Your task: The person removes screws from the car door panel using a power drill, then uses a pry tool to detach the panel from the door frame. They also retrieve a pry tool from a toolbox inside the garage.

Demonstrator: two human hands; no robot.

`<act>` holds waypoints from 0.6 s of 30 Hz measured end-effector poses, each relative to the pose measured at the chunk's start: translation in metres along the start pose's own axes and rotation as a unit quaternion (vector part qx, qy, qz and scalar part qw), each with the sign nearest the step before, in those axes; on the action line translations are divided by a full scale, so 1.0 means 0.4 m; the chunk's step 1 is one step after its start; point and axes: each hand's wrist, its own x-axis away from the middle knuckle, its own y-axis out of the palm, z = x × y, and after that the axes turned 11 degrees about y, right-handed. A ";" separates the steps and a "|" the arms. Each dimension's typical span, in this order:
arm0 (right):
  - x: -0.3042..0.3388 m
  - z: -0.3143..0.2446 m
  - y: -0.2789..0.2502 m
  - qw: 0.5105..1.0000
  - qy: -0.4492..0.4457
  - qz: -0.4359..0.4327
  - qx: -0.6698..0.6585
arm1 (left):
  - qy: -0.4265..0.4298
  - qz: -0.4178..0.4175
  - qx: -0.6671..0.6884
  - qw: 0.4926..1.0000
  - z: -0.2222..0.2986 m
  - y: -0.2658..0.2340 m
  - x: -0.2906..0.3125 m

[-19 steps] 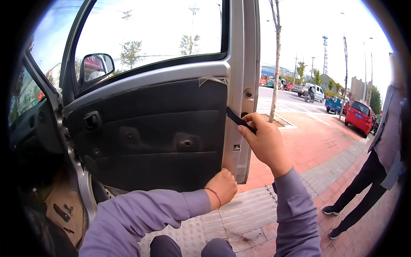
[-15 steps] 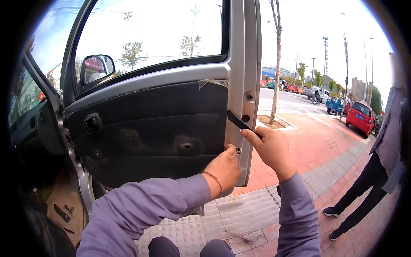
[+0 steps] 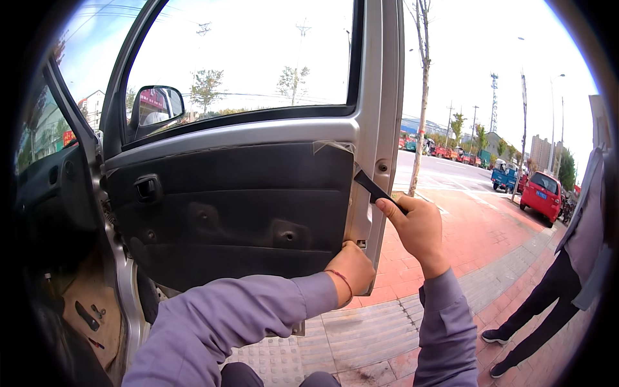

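Observation:
A black door trim panel covers the inner side of an open silver car door. My right hand is closed round a flat black pry tool, thumb along it. The tool slants up to the left, its tip at the panel's upper right edge. Lower on that same edge, my left hand is closed with its fingers gripping the panel's border; the fingertips are partly hidden. An inner door handle sits at the panel's upper left. Bare screw holes show in the panel.
Several small tools, one a dark knife-shaped piece, lie on the tan car floor at lower left. A person stands at the right on the red paving. A tree trunk and a red car are beyond the door.
The door and both hands appear slightly lower and farther right in the picture. The tool remains at the panel's edge, and the left hand stays on the panel's lower border.

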 end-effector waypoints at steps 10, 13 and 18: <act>-0.017 0.130 0.040 0.993 -0.031 -0.005 -0.117 | 0.018 0.013 0.036 0.999 0.010 0.025 -0.018; 0.120 0.219 0.074 0.975 0.075 0.003 -0.208 | -0.014 -0.039 0.038 0.998 -0.001 0.019 -0.013; 0.581 0.382 0.163 0.942 0.225 -0.069 -0.238 | 0.080 -0.072 -0.034 0.994 0.009 -0.008 0.004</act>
